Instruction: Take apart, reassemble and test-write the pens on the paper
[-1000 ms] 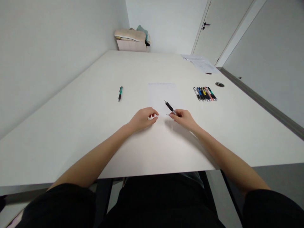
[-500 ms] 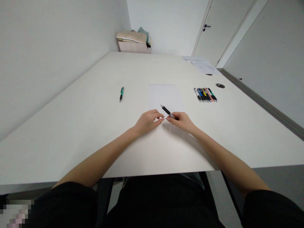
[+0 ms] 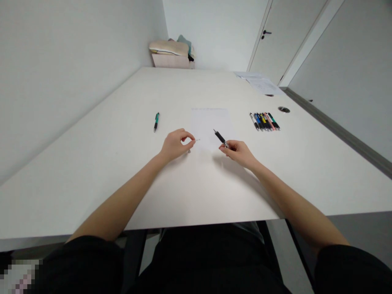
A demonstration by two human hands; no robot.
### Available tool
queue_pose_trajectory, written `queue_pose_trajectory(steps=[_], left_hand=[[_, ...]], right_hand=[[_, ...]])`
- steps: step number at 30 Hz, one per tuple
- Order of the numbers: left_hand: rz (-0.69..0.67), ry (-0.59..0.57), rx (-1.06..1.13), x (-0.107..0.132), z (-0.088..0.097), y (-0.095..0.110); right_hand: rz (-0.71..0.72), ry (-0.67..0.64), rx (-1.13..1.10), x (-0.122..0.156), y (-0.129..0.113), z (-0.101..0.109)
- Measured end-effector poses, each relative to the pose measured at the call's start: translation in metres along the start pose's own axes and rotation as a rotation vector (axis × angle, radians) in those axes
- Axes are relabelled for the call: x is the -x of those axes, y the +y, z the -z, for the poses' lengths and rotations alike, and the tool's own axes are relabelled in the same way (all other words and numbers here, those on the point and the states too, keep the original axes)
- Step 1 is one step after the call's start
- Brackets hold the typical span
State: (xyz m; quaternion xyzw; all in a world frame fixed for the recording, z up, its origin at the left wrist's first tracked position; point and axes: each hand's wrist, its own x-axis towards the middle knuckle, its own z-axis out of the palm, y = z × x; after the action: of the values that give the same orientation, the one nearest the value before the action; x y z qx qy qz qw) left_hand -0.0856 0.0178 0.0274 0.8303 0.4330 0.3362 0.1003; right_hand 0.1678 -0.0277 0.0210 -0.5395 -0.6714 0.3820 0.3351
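My left hand is closed in a pinch above the near left part of a white sheet of paper. From its fingertips sticks out a small, thin, whitish piece, too small to name. A tiny grey bit shows just under that hand; I cannot tell whether it is held or lies on the table. Thumb and fingers of my right hand grip a black pen, its pointed end tilted up and to the left over the paper. The two hands are apart.
A green and black pen lies left of the paper. Several pens lie in a row to the right. Farther back are loose papers and a round metal table fitting. The white table ends near my body.
My left hand has moved left and slightly away from me with the small whitish piece. The right hand, with the pen, has shifted slightly right and forward, so the fingertips no longer meet.
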Motion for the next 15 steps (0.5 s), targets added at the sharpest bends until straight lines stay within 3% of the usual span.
queue_pose_trajectory(steps=[6, 15], left_hand=[[0.134, -0.196, 0.098, 0.002, -0.006, -0.022], [0.073, -0.247, -0.041, 0.008, -0.023, -0.013]], right_hand=[[-0.006, 0.042, 0.023, -0.002, 0.006, 0.004], [0.006, 0.043, 0.075, -0.002, 0.006, 0.005]])
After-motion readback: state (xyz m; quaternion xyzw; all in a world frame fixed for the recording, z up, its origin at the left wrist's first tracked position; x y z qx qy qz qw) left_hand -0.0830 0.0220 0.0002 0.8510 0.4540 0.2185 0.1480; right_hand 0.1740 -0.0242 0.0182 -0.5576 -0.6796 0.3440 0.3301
